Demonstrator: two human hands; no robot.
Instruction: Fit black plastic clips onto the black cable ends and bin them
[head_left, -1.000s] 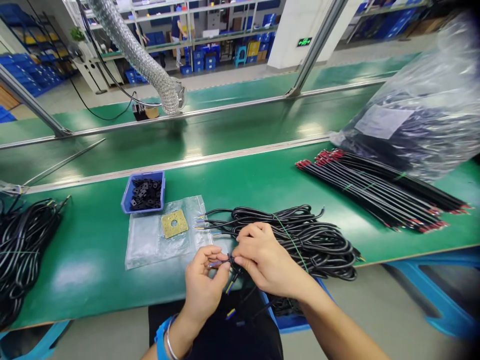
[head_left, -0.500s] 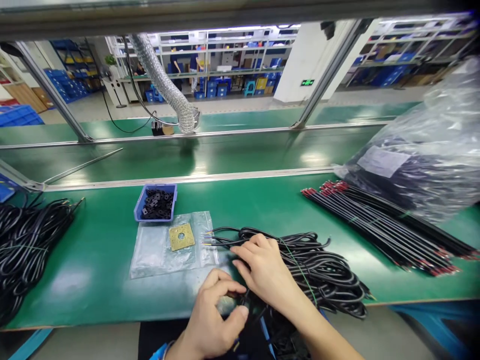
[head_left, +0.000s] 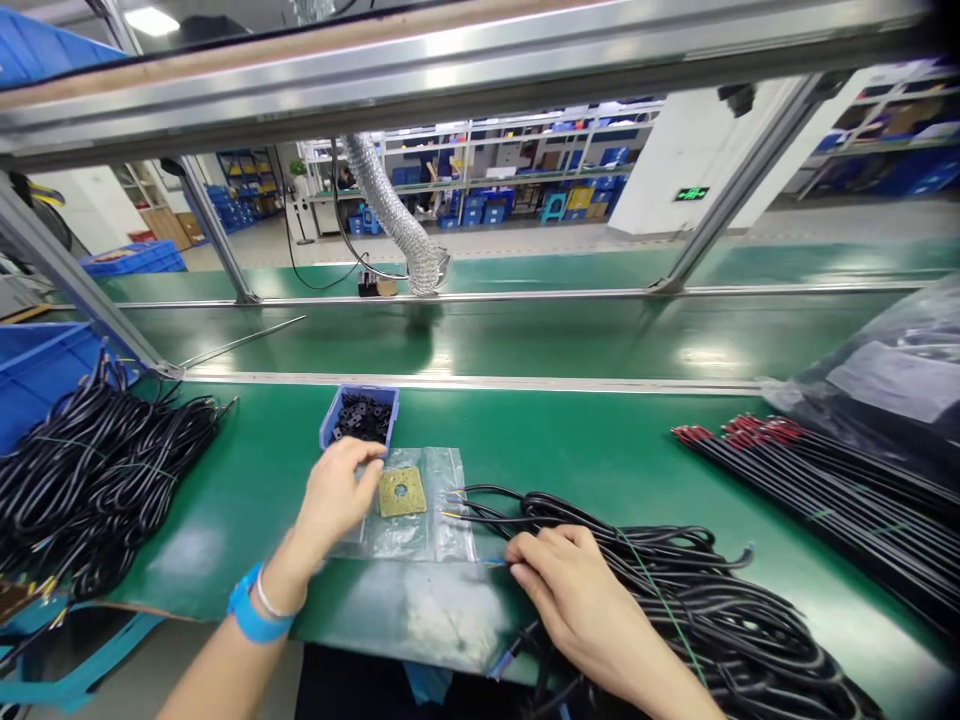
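Many black cables (head_left: 112, 490) heaped at left. Left hand (head_left: 341, 490) at near edge of blue parts bin (head_left: 394, 415), thumb and forefinger parted; small black parts (head_left: 361, 415) inside bin. Yellow sponge (head_left: 412, 482) on clear zip bag (head_left: 450, 500). Right hand (head_left: 577, 590) curled over stripped cable end (head_left: 493, 562), at tied black cable bundle (head_left: 690, 570); whether fingers pinch it, cannot tell. Red-tipped black leads (head_left: 810, 500) far right.

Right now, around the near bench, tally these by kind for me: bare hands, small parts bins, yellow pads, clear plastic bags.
Bare hands: 2 (left hand, right hand)
Small parts bins: 1 (blue-purple bin)
Yellow pads: 1 (square pad)
Clear plastic bags: 2 (flat bag, large bag)
Total: 6
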